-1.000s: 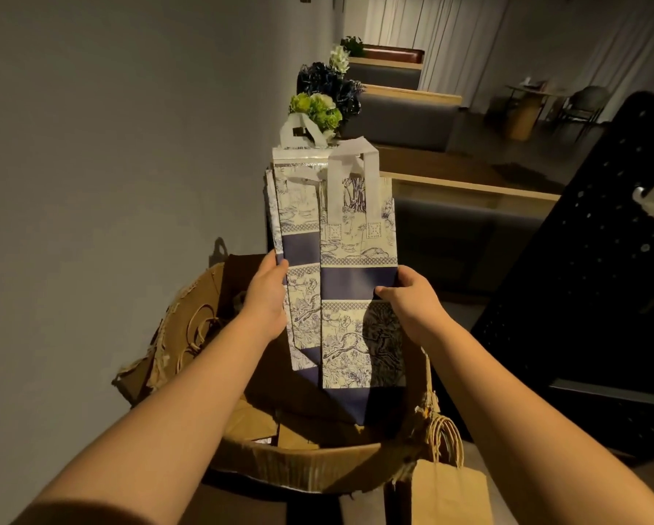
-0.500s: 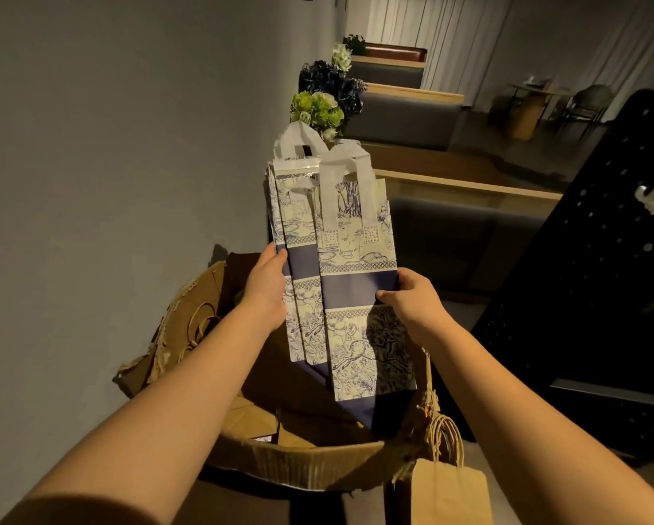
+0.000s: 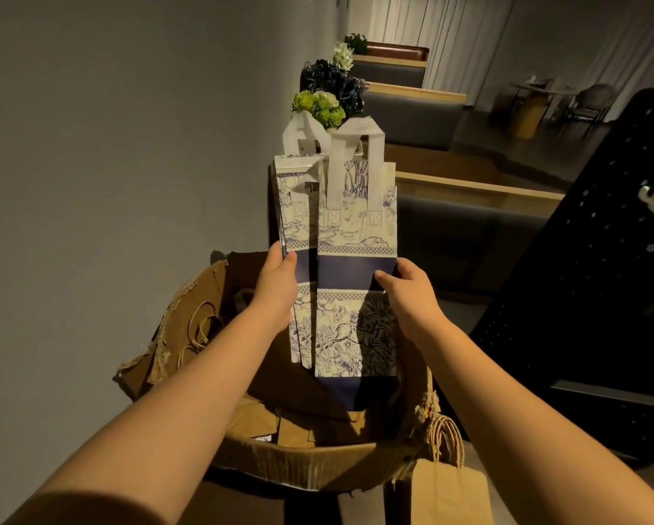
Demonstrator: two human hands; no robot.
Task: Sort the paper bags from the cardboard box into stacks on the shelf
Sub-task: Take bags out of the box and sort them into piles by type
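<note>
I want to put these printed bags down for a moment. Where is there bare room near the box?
Little shows. The cardboard box is crowded with brown bags, and another brown bag leans at its right corner. The nearest bare patch is the wooden ledge behind the printed bags, between the grey seat backs. Both hands, left and right, are occupied.

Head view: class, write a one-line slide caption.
Both hands, left hand and right hand, hold blue-and-white patterned bags above the cardboard box.
</note>
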